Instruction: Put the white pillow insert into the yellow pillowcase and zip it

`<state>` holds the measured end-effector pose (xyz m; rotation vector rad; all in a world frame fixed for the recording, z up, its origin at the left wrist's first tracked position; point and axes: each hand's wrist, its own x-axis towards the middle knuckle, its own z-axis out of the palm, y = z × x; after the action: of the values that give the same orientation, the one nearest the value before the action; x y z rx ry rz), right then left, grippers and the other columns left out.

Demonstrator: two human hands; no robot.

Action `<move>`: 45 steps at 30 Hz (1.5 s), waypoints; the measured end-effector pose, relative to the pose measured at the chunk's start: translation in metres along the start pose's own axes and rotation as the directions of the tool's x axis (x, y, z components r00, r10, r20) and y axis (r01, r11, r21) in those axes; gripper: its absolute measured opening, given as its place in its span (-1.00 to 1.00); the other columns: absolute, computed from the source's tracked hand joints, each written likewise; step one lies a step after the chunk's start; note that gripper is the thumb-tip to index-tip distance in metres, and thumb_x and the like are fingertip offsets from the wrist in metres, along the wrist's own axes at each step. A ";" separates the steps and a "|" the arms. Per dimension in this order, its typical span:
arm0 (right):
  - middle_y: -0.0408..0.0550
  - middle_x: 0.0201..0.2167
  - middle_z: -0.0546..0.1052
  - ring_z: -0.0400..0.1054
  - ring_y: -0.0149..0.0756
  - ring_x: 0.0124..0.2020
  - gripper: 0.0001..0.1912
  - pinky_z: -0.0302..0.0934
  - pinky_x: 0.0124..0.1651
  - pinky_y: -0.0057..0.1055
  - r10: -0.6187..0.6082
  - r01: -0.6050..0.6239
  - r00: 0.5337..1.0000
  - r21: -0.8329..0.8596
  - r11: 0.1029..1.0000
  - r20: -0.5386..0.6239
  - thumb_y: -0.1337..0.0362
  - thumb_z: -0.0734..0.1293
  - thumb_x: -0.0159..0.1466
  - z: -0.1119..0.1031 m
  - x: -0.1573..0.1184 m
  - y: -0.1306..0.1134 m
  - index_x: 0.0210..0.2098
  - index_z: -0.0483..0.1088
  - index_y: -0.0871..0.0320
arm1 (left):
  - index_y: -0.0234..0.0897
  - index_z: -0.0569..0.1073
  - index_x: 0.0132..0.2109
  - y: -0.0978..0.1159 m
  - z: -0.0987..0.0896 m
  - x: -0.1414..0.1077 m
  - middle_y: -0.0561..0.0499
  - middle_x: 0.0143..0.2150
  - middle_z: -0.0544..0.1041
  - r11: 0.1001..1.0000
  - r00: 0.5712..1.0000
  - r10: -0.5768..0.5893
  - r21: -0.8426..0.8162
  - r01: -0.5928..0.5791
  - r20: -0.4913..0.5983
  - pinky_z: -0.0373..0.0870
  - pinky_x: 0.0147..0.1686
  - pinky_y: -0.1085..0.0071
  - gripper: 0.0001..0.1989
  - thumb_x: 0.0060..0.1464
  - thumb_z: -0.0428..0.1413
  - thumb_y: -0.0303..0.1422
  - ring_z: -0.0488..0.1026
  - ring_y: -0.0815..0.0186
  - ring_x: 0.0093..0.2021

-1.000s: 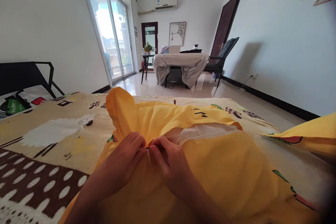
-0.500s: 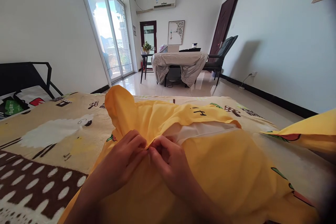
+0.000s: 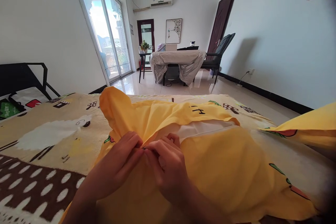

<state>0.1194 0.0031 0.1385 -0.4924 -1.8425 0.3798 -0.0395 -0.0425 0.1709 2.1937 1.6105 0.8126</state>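
A yellow pillowcase-like cover (image 3: 215, 164) with carrot prints and dark lettering lies across the bed, and white fabric (image 3: 202, 128) shows through its long opening. My left hand (image 3: 119, 162) pinches the edge at the left end of this opening. Right beside it, my right hand (image 3: 168, 164) grips the same edge with thumb and forefinger, its other fingers curled. The fingertips of both hands nearly touch, with a tiny dark spot between them that is too small to make out.
Under the cover is a patterned blanket (image 3: 52, 131) with a sheep print. More yellow fabric (image 3: 315, 122) lies at the right. A black chair (image 3: 21, 77) holding bags stands at the left. Farther off are a covered table (image 3: 178, 57) and a dark armchair (image 3: 220, 54).
Both hands have shifted slightly left along the edge. My right hand's fingers have changed their bend, with some lifted behind the pinch. The view has turned slightly.
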 end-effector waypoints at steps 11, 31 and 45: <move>-0.22 -0.60 0.33 0.15 -0.41 -0.50 -0.82 -0.05 -0.22 -0.32 0.006 -0.020 0.995 -0.139 0.990 -0.099 0.47 0.22 0.22 -0.008 0.005 0.005 -0.50 0.25 0.17 | -0.23 0.17 -0.41 0.001 -0.003 0.000 0.12 -0.49 0.19 0.961 0.974 -0.174 -0.240 0.136 -0.142 0.11 -0.46 0.47 -0.73 0.19 -0.09 -0.18 0.14 0.38 -0.46; -0.04 -0.41 0.44 0.24 -0.31 -0.34 -0.80 0.12 -0.24 -0.30 -0.203 0.201 0.979 -0.188 0.961 0.012 0.55 0.13 0.22 -0.012 0.006 0.012 -0.44 0.25 0.20 | -0.28 0.32 -0.35 -0.004 0.018 0.012 0.03 -0.36 0.38 0.949 0.877 0.112 0.311 0.044 -0.466 0.18 -0.27 0.40 -0.83 0.20 -0.11 -0.43 0.29 0.34 -0.33; 0.01 -0.30 0.46 0.27 -0.28 -0.24 -0.78 0.19 -0.15 -0.30 -0.237 0.258 0.963 -0.197 0.946 0.125 0.54 0.09 0.29 -0.005 0.001 0.009 -0.33 0.30 0.19 | -0.25 0.15 -0.51 -0.003 0.036 0.027 0.19 -0.64 0.17 0.999 0.840 -0.046 -0.033 0.033 -0.541 0.10 -0.58 0.56 -0.71 0.19 -0.09 -0.37 0.13 0.49 -0.61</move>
<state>0.1247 0.0116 0.1364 -0.3834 -2.0255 0.0365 -0.0147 -0.0131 0.1480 2.0081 1.8617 1.5390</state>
